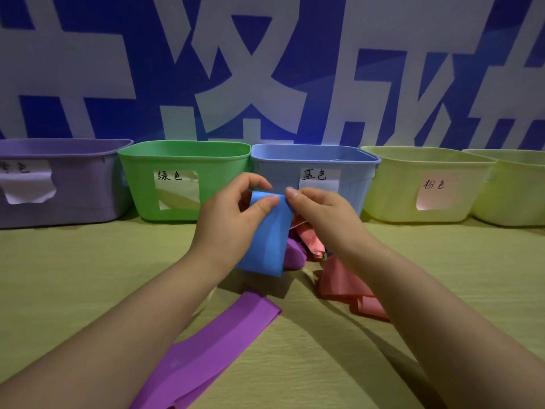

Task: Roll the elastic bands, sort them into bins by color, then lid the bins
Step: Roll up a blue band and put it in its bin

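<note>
Both my hands hold a blue elastic band point(267, 240) up above the table, in front of the blue bin point(351, 184). My left hand point(228, 219) pinches its top edge between thumb and fingers. My right hand point(321, 214) grips the same top edge from the right. The band hangs down flat from the hands. Beneath it lie a purple band point(293, 255) and pink bands point(342, 281). A long purple band point(206, 346) lies flat near me. No lids are in view.
A row of open bins stands along the blue-and-white wall: purple point(73, 187), green point(177, 160), blue, then two pale yellow bins point(392, 187) point(516, 190), several bearing paper labels. The tabletop point(73, 276) is yellowish cloth.
</note>
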Available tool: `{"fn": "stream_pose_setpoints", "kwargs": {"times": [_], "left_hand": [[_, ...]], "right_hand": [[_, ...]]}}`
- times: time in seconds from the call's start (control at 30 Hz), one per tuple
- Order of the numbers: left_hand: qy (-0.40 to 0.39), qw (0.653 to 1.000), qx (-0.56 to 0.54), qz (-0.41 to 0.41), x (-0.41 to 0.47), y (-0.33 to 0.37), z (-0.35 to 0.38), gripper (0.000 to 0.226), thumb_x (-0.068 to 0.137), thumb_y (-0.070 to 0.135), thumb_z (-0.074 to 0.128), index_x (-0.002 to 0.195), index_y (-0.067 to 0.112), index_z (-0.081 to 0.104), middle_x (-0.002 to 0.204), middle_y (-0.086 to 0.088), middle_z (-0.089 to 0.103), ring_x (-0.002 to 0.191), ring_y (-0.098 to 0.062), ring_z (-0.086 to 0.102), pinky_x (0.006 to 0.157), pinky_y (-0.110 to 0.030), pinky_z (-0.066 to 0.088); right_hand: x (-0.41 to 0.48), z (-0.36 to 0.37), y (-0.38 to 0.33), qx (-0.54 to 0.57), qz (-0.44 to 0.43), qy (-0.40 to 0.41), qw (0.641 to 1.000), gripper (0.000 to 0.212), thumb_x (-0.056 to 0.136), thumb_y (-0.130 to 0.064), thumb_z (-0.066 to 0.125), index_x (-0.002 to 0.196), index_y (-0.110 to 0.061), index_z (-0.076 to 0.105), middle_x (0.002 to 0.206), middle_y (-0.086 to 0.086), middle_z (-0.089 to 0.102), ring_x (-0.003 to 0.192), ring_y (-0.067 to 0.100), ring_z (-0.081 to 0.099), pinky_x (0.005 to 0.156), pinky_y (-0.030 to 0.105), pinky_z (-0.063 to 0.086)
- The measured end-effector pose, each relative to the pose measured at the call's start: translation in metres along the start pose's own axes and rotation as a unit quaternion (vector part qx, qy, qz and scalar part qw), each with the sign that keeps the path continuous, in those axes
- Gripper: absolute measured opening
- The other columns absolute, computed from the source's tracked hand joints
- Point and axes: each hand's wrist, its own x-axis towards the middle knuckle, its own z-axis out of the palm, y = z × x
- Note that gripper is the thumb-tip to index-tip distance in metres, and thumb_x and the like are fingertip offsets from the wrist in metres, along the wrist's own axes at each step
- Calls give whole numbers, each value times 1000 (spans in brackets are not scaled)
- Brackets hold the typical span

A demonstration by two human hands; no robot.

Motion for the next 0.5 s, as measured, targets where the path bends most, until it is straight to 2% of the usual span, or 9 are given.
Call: {"fn": "stream_pose_setpoints", "kwargs": {"times": [0.1, 0.17, 0.23, 0.37, 0.5], "left_hand": [[12, 1000, -4, -6, 1, 1, -1, 8, 70, 41, 58, 73, 33, 58, 68, 0, 61, 69, -23, 57, 66, -44, 47], [14, 1000, -23, -14, 0, 2, -1, 11, 70, 40, 58, 70, 29, 58, 67, 2, 60, 67, -16, 54, 64, -40, 46], [1, 999, -27, -17, 0, 3, 0, 13, 69, 41, 58, 72, 28, 56, 68, 6, 59, 68, -12, 53, 64, -35, 43], [-20, 1000, -8, -14, 1, -1, 1, 12, 69, 35, 60, 79, 32, 54, 78, 8, 63, 76, -14, 57, 72, -36, 48], [-15, 1000, -26, 1, 0, 0, 1, 17, 76, 24, 69, 79, 34, 55, 77, 11, 62, 76, -11, 57, 72, -31, 48]], "right_hand": [[0, 2, -1, 24, -33, 7, 999, 5, 85, -28, 64, 89, -29, 61, 81, 0, 64, 77, 12, 60, 79, 34, 50], [0, 2, 1, 5, -50, 13, 999, 17, 81, -19, 70, 86, -32, 59, 85, 4, 66, 80, 14, 62, 78, 34, 52], [0, 2, -2, -9, -52, 25, 998, 15, 83, -15, 68, 80, -29, 61, 82, 1, 68, 79, 14, 64, 79, 36, 54], [-1, -1, -3, -1, -30, 23, 999, 10, 89, -20, 60, 80, -23, 63, 78, -1, 66, 79, 15, 63, 83, 39, 53], [1, -2, 0, 7, -1, -8, 1000, 24, 91, -32, 55, 75, -18, 66, 73, 4, 63, 73, 15, 58, 83, 40, 49]]}}
